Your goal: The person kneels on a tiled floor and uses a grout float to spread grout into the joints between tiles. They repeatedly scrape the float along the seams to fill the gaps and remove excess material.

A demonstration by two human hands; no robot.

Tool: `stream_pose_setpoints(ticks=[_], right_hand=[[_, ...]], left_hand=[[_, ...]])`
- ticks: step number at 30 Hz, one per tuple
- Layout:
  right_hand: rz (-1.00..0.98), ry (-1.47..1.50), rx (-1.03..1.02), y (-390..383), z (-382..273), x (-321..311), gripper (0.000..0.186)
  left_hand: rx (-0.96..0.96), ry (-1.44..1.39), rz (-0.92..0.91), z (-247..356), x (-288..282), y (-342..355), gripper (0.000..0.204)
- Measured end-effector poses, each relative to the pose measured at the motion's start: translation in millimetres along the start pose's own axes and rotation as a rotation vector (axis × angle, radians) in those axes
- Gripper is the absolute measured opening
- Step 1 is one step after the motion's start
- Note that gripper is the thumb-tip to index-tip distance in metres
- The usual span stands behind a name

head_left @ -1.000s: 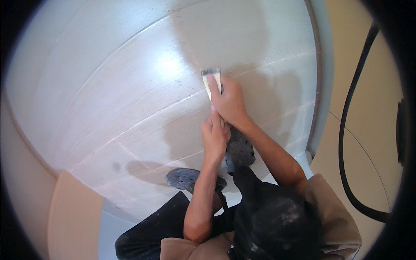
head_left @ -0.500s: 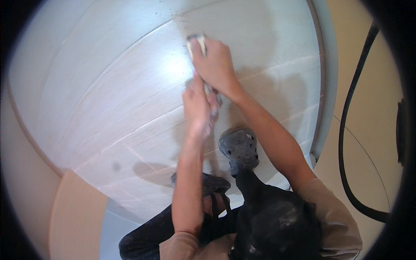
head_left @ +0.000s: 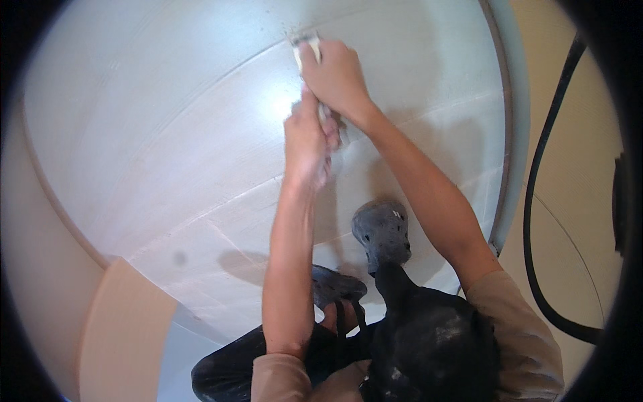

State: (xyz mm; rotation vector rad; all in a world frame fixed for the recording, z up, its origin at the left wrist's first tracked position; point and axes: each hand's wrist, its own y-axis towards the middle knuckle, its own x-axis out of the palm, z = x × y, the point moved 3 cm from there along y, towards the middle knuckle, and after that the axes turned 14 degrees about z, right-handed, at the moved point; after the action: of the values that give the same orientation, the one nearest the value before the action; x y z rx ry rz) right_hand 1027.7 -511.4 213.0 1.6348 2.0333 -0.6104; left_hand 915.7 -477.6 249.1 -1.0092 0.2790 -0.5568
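Observation:
Both my hands are closed on one long, pale-handled scraper [head_left: 300, 61], its dark and metallic head down at the plank-patterned floor [head_left: 221, 144]. My right hand [head_left: 338, 75] grips it close to the head, thumb along the handle. Lower on the same handle, my left hand [head_left: 306, 144] is wrapped round the rear part, with its fingers partly smeared by motion. Small dark crumbs lie on the floor around the head, beside a seam between planks. The blade's edge is too blurred to make out.
My grey clogs [head_left: 382, 234] stand on the floor behind my hands. A brown edge strip [head_left: 507, 127] runs along the floor's right side, with a beige surface beyond. A black cable [head_left: 534, 194] hangs at the right. At the lower left is a light wood panel [head_left: 124, 335].
Both hands and the scraper have moved a little forward over the floor, away from my feet. The view has shifted slightly. Both grips stay the same.

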Motion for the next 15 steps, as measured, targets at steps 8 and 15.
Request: stream_pose_setpoints(ticks=[8, 15], right_hand=[[-0.081, 0.009, 0.095, 22, -17, -6, 0.047], [-0.186, 0.073, 0.146, -78, 21, -68, 0.033]], left_hand=[[0.019, 0.015, 0.020, 16, 12, 4, 0.054], [-0.087, 0.086, 0.050, -79, -11, -71, 0.050]])
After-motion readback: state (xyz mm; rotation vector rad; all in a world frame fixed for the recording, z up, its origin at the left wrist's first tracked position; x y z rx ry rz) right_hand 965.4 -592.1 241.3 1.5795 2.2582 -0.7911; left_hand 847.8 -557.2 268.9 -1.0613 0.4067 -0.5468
